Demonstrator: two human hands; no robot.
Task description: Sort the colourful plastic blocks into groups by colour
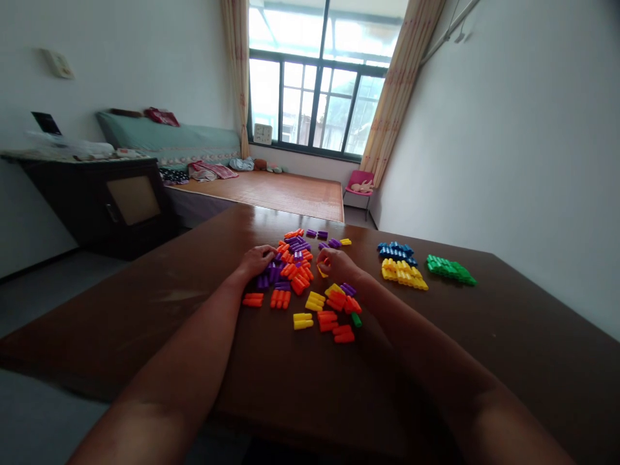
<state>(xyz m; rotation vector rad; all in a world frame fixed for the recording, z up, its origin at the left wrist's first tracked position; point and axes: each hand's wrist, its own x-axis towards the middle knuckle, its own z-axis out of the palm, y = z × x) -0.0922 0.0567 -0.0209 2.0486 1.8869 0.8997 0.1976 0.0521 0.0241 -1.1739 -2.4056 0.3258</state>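
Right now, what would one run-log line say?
left hand: at purple-orange pile | right hand: at yellow-orange piece | right side: blue group, yellow group, green group

Glossy brown table [169, 258], scattered multicoloured plastic pieces [280, 298], blue cluster [397, 253], yellow cluster [403, 274], green cluster [450, 270] rightmost

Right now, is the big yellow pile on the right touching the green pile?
Apart. The head view shows a strip of brown table between the big yellow pile and the green pile.
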